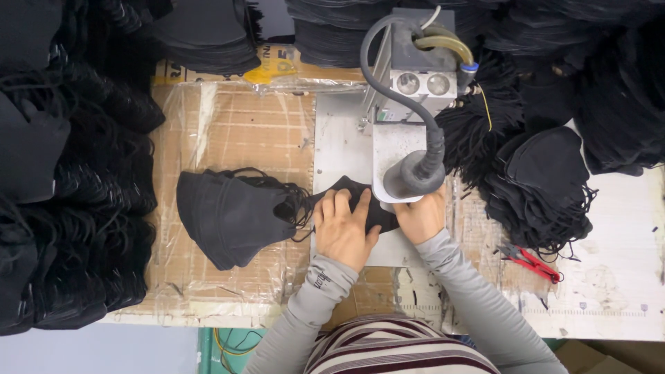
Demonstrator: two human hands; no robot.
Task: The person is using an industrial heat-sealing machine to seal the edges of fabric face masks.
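the left hand [341, 227] lay flat, fingers spread and pressed down on a black face mask [360, 201] that sat on the grey metal plate [339, 149] of a small press machine [409, 104], near the middle of the worktop [623, 277] and a little toward its front edge. the right hand [420, 218] was just beside it, its fingers tucked under the machine's round black head [414, 176]; how far they were closed, and whether they gripped the mask, could not be told. the mask reached partly under that head, between the two hands. to the left of the plate, on the taped cardboard sheet [235, 125], lay a loose stack of black masks [232, 215] with ear loops trailing toward the left hand, nearly touching it. more black masks were piled along the left edge [62, 187], across the back edge [208, 34] and in a fanned heap on the right side [547, 187]. small red-handled snips [537, 263] lay near the front right, well apart from both hands. both arms wore grey sleeves [478, 298].
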